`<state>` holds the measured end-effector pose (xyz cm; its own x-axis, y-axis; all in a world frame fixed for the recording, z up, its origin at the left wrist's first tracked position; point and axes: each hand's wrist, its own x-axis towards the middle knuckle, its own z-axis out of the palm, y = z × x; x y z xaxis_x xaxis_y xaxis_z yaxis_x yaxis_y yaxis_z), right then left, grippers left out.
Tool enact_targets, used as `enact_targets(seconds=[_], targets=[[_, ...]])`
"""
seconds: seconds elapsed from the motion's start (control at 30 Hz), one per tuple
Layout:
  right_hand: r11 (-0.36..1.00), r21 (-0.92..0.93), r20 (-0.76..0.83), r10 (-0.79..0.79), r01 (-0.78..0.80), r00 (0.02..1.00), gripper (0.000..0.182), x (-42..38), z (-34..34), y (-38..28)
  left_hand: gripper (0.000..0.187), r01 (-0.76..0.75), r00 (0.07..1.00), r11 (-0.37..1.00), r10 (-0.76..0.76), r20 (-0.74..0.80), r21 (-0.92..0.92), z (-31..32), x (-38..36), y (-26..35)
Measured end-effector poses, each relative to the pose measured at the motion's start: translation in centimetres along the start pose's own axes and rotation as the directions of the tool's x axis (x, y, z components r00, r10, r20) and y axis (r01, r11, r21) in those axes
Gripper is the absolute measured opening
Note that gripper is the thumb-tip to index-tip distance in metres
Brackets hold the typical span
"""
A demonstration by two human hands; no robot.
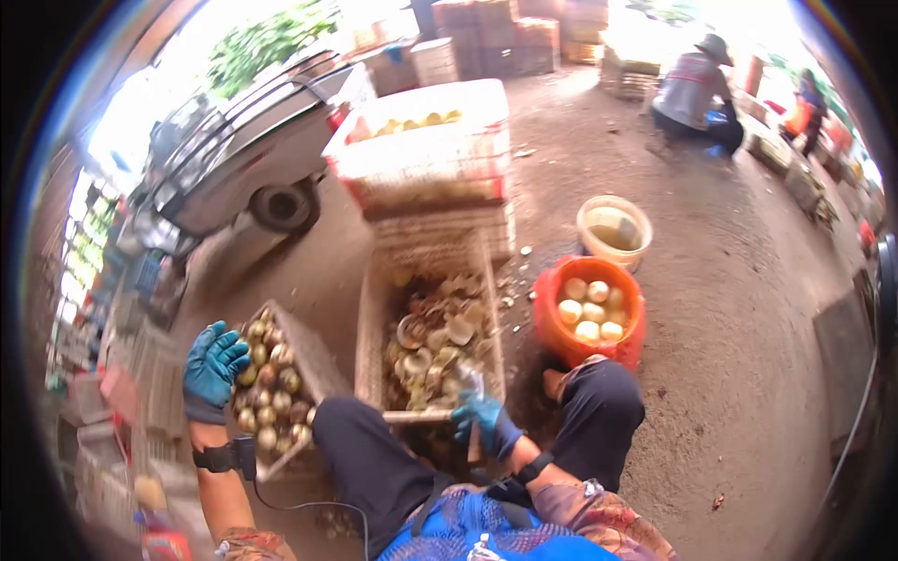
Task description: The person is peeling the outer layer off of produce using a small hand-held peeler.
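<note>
My left hand (214, 363), in a teal glove, is above the left edge of a crate (313, 369) full of round brown-and-green fruits (273, 379). Its fingers are stretched out and somewhat parted, and I see nothing held in them. My right hand (482, 421), gloved too, is closed around a knife (474, 441), its pale blade pointing up and away from me. The blade is blurred. That hand is at the near right corner of a crate (369, 346) holding peels and scraps (435, 341). The exact kind of fruit is hard to make out.
An orange-red bucket (550, 323) with pale peeled fruits stands right of the scrap crate. Behind it is a whitish bucket (585, 229). Stacked crates (426, 173) rise ahead, and a vehicle (243, 159) stands at left. A person (692, 93) crouches far right.
</note>
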<state>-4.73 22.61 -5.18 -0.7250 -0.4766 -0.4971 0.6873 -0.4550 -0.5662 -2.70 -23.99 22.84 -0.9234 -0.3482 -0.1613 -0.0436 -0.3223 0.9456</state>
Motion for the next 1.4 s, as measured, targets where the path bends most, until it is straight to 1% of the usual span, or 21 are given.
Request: enact_targets(seconds=[0.07, 0.13, 0.17, 0.23, 0.27, 0.37, 0.47, 0.53, 0.63, 0.73, 0.77, 0.8, 0.87, 0.93, 0.97, 1.0, 1.07, 1.1, 1.2, 1.3, 1.4], targets=[[0.987, -0.076, 0.012, 0.139, -0.138, 0.990, 0.055, -1.7, 0.9, -1.0, 0.037, -0.056, 0.998, 0.996, 0.053, -0.032, -0.071, -2.1, -7.2, -0.4], [0.951, -0.309, 0.108, 0.050, -0.014, 0.993, 0.051, -2.5, 1.0, -0.5, 0.037, -0.123, 0.984, 0.989, 0.111, -0.142, -0.082, -7.0, -12.2, -2.9], [0.933, -0.351, 0.155, 0.148, -0.085, 0.977, 0.053, -1.6, 0.2, -0.4, 0.037, -0.121, 0.972, 0.987, 0.095, -0.216, -0.108, -8.7, -14.0, -4.5], [0.901, -0.428, 0.121, 0.128, -0.065, 0.984, 0.045, -2.8, 1.8, -0.9, 0.034, -0.101, 0.950, 0.979, 0.041, -0.309, -0.179, -12.3, -15.9, -9.1], [0.903, -0.425, 0.117, 0.115, -0.055, 0.986, 0.042, -3.0, 1.8, -0.4, 0.028, -0.074, 0.900, 0.977, -0.022, -0.436, -0.202, -12.4, -16.5, -11.1], [0.745, -0.667, 0.159, 0.154, -0.009, 0.975, 0.040, -3.6, 0.2, 1.2, 0.028, -0.006, 0.890, 0.945, -0.144, -0.432, -0.328, -16.1, -16.7, -17.8], [0.727, -0.633, 0.018, 0.358, -0.267, 0.934, 0.037, -5.4, 1.3, 1.4, 0.021, -0.041, 0.809, 0.946, -0.158, -0.566, -0.323, -16.2, -14.3, -22.6], [0.678, -0.696, -0.033, 0.296, -0.234, 0.955, 0.036, -5.5, 0.6, 1.7, 0.020, -0.028, 0.702, 0.995, -0.051, -0.710, -0.099, -15.7, -12.1, -24.6], [0.665, -0.704, -0.103, 0.250, -0.249, 0.963, 0.037, -4.8, 1.0, 1.6, 0.027, -0.086, 0.763, 0.996, 0.085, -0.641, 0.030, -17.3, -8.9, -26.4], [0.696, -0.672, -0.120, 0.232, -0.251, 0.965, 0.038, -3.8, 1.3, 1.9, 0.039, -0.210, 0.570, 0.858, 0.497, -0.655, 0.469, -18.6, -3.9, -29.4], [0.707, -0.662, -0.119, 0.227, -0.248, 0.967, 0.038, -3.7, 1.4, 2.1, 0.046, -0.079, 0.588, 0.810, 0.509, -0.629, 0.582, -18.7, -3.3, -28.3], [0.721, -0.650, -0.115, 0.218, -0.240, 0.969, 0.038, -3.5, 1.5, 2.3, 0.051, -0.026, 0.569, 0.829, 0.472, -0.673, 0.559, -18.3, -2.9, -27.3], [0.670, -0.705, -0.114, 0.219, -0.234, 0.969, 0.037, -3.8, 2.3, 2.1, 0.063, 0.192, 0.506, 0.561, 0.646, -0.571, 0.805, -18.5, -1.5, -25.4], [0.621, -0.730, -0.172, 0.235, -0.284, 0.957, 0.036, -3.9, 3.1, 2.3, 0.081, 0.279, 0.595, 0.339, 0.673, -0.439, 0.898, -18.1, 0.0, -22.4], [0.617, -0.734, -0.172, 0.238, -0.285, 0.956, 0.035, -3.8, 3.1, 2.5, 0.095, 0.421, 0.655, 0.253, 0.579, -0.485, 0.871, -17.2, 0.7, -20.7], [0.612, -0.738, -0.171, 0.240, -0.286, 0.956, 0.034, -3.7, 3.0, 2.6, 0.103, 0.462, 0.715, 0.207, 0.488, -0.500, 0.862, -17.7, 2.0, -19.8], [0.609, -0.739, -0.181, 0.234, -0.289, 0.955, 0.033, -3.4, 2.9, 2.7, 0.105, 0.632, 0.709, 0.110, 0.315, -0.630, 0.767, -16.9, 3.9, -18.3], [0.608, -0.736, -0.198, 0.228, -0.298, 0.953, 0.033, -3.3, 2.7, 2.7, 0.101, 0.644, 0.732, 0.009, 0.282, -0.620, 0.765, -17.7, 4.9, -18.6], [0.625, -0.717, -0.223, 0.216, -0.310, 0.951, 0.032, -3.5, 2.5, 2.8, 0.080, 0.662, 0.709, 0.044, 0.289, -0.643, 0.749, -17.1, 5.5, -18.2], [0.578, -0.746, -0.230, 0.245, -0.332, 0.942, 0.033, -3.4, 2.6, 3.0, 0.076, 0.582, 0.672, 0.089, 0.506, -0.540, 0.808, -18.3, 5.2, -20.8], [0.496, -0.827, -0.152, 0.257, -0.265, 0.954, 0.034, -4.0, 2.6, 2.6, 0.072, 0.237, 0.667, 0.509, 0.534, -0.520, 0.827, -20.4, 4.1, -21.4]])
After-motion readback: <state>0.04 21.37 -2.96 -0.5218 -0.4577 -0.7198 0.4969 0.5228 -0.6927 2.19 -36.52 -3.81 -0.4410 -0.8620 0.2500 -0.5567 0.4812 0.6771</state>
